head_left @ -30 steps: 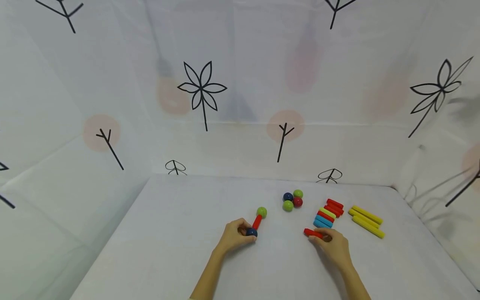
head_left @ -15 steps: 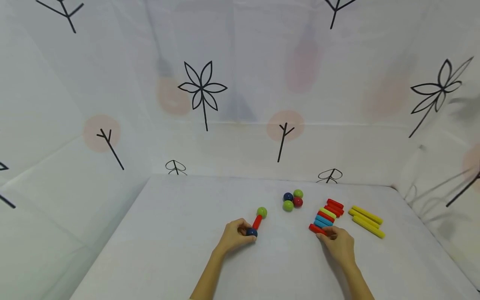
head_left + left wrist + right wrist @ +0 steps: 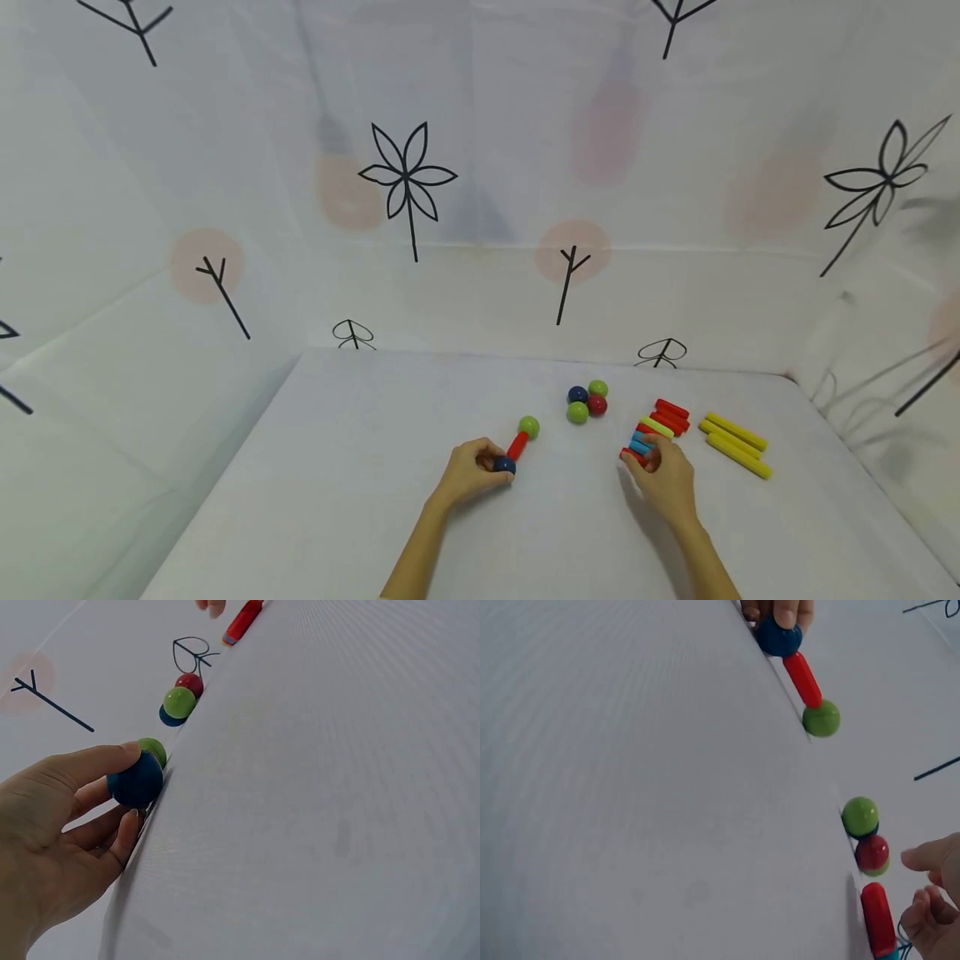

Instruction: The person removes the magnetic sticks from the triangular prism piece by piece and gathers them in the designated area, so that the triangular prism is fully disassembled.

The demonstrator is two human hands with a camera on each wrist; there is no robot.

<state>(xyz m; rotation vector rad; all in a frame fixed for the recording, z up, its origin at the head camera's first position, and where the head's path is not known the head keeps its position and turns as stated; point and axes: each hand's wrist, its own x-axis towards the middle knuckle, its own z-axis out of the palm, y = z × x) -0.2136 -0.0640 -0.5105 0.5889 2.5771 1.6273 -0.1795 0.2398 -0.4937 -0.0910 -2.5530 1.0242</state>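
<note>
My left hand grips a dark blue ball between thumb and fingers, close to the table. That ball joins a short red stick with a green ball at its far end. On the right, my right hand hovers over a row of short sticks, its thumb and index finger apart in the right wrist view. Nearest to it lies a red stick. Blue sticks lie just behind, partly hidden by the fingers, followed by a light yellow-green stick.
Loose balls cluster at the back: a dark blue ball, a red ball and two green balls. More red sticks lie behind the row. Long yellow sticks lie to the right. A patterned white cloth backs the white table.
My right hand carried a red stick to the near end of the row and let it go there, then shifted slightly back over the blue sticks. My left hand stays in place.
</note>
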